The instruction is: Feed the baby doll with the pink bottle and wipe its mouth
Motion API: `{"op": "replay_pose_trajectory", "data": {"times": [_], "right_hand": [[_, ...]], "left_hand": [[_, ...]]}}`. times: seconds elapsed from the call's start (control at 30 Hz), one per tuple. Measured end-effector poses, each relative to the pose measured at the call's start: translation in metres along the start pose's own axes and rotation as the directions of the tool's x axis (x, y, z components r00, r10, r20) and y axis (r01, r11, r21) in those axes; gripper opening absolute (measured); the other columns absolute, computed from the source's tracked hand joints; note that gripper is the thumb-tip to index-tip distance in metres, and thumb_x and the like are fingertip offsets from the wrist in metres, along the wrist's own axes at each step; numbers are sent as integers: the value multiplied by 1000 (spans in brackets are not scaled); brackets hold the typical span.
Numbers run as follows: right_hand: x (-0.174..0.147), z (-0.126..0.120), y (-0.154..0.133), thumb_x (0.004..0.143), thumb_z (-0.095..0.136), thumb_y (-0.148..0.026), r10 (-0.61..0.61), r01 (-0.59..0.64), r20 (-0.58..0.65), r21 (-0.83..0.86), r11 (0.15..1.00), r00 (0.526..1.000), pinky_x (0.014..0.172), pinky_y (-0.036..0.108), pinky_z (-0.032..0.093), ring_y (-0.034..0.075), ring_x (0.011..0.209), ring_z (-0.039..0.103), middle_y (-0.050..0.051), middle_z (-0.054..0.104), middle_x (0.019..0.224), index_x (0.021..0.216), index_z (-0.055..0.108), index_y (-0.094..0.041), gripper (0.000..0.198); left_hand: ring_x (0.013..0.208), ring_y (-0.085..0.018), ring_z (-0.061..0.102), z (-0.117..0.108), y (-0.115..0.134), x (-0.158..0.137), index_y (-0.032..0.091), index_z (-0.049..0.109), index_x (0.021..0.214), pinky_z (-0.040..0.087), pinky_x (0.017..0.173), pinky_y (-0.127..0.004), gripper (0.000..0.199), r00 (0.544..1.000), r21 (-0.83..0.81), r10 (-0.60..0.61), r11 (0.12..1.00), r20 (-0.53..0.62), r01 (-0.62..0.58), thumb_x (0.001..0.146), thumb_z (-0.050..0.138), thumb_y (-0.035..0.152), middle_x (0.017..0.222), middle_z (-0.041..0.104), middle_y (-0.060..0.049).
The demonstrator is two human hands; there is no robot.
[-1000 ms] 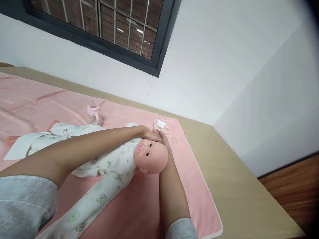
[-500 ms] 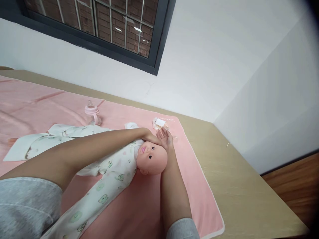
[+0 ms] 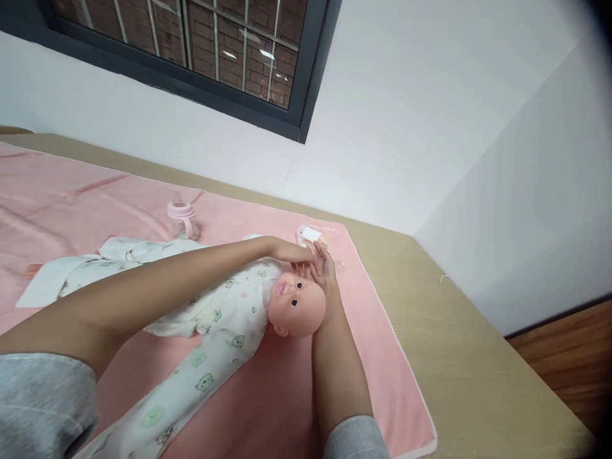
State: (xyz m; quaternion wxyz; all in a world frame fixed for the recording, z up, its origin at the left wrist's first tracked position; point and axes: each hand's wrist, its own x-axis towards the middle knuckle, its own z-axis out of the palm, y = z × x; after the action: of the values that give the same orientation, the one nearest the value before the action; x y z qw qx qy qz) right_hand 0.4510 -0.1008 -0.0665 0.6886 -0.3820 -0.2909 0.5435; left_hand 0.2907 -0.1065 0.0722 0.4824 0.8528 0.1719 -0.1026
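Observation:
A baby doll (image 3: 296,305) in a white printed sleepsuit lies on its back on the pink blanket (image 3: 287,395), its head toward the right. My left hand (image 3: 294,253) reaches across the doll's chest, fingers stretched out and meeting the fingers of my other hand above the doll's head. Palm up and partly curled, my right hand (image 3: 326,264) lies beside the head, with that forearm along the crown. I see nothing held in either hand. Just behind the fingers sits a small clear item with a white label (image 3: 312,234), partly covered.
A pink-topped baby bottle with handles (image 3: 182,217) stands on the blanket behind the doll. The wooden tabletop (image 3: 444,344) extends right of the blanket. A wall (image 3: 239,169) with a barred window (image 3: 229,51) rises behind.
My left hand has moved right and forward from beside the doll's face, onto the fingers of my right hand. My right fingers are more curled. The whole view has shifted slightly.

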Motion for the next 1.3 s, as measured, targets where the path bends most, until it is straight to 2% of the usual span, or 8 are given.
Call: {"op": "replay_pose_trajectory", "data": {"times": [0.17, 0.27, 0.4, 0.53, 0.73, 0.9, 1.17, 1.3], "right_hand": [[-9, 12, -14, 80, 59, -31, 3, -12, 64, 135, 991, 998, 97, 30, 53, 12, 106, 64, 2, 69, 109, 104, 65, -23, 26], [-16, 22, -28, 80, 62, -30, -52, 44, 74, 111, 993, 996, 97, 29, 52, 14, 106, 65, 2, 69, 111, 93, 67, -22, 17], [-29, 42, -53, 70, 70, -23, 14, -16, -16, -124, 992, 1000, 89, 29, 56, 15, 84, 69, 3, 73, 90, 78, 70, -17, 11], [-44, 63, -75, 62, 74, -25, -36, 21, -20, -501, 865, 999, 83, 29, 55, 15, 73, 66, 3, 71, 71, 69, 71, -15, 13], [-59, 78, -92, 58, 71, -23, -193, 184, 81, -772, 608, 978, 77, 30, 50, 15, 73, 64, 2, 72, 77, 70, 71, -18, 13], [-72, 89, -105, 67, 64, -20, -232, 280, 182, -806, 521, 956, 74, 30, 50, 14, 68, 63, 2, 72, 76, 76, 70, -19, 11], [-111, 123, -115, 78, 54, -16, -258, 510, 441, -757, 408, 860, 88, 32, 50, 15, 89, 66, 2, 72, 94, 87, 71, -21, 21], [-124, 132, -116, 81, 54, -17, -257, 556, 493, -729, 399, 831, 90, 30, 50, 14, 92, 66, 1, 71, 96, 91, 72, -23, 22]], "left_hand": [[107, -20, 57, -6, 0, -29, 16, 64, 106, 43, 95, -27, 38, 962, 88, 172, 984, -214, -156, 83, 41, 35, 117, 64, -8], [108, -20, 57, -7, -3, -45, 15, 62, 113, 42, 96, -27, 37, 866, 242, 241, 959, -438, -145, 85, 46, 35, 122, 61, -8], [109, -23, 58, 0, -7, -64, 11, 57, 123, 44, 94, -30, 43, 718, 357, 217, 933, -662, 47, 86, 44, 31, 127, 59, -11], [118, -26, 54, 11, -10, -77, 12, 55, 128, 40, 101, -35, 46, 630, 432, 223, 880, -744, 198, 88, 42, 31, 132, 56, -10], [119, -27, 54, 19, -15, -90, 16, 57, 129, 40, 102, -36, 47, 606, 409, 198, 883, -770, 230, 91, 41, 38, 133, 57, -7], [116, -26, 56, 21, -15, -106, 19, 59, 130, 41, 101, -32, 46, 583, 356, 219, 926, -782, 130, 91, 45, 39, 132, 58, -4], [117, -23, 53, 20, -25, -106, 23, 53, 133, 42, 97, -30, 48, 543, 393, 327, 920, -773, 6, 88, 57, 41, 133, 56, -3], [112, -24, 56, 18, -26, -105, 21, 63, 118, 42, 94, -30, 42, 574, 349, 300, 937, -762, -25, 82, 66, 43, 124, 62, -2]]}}
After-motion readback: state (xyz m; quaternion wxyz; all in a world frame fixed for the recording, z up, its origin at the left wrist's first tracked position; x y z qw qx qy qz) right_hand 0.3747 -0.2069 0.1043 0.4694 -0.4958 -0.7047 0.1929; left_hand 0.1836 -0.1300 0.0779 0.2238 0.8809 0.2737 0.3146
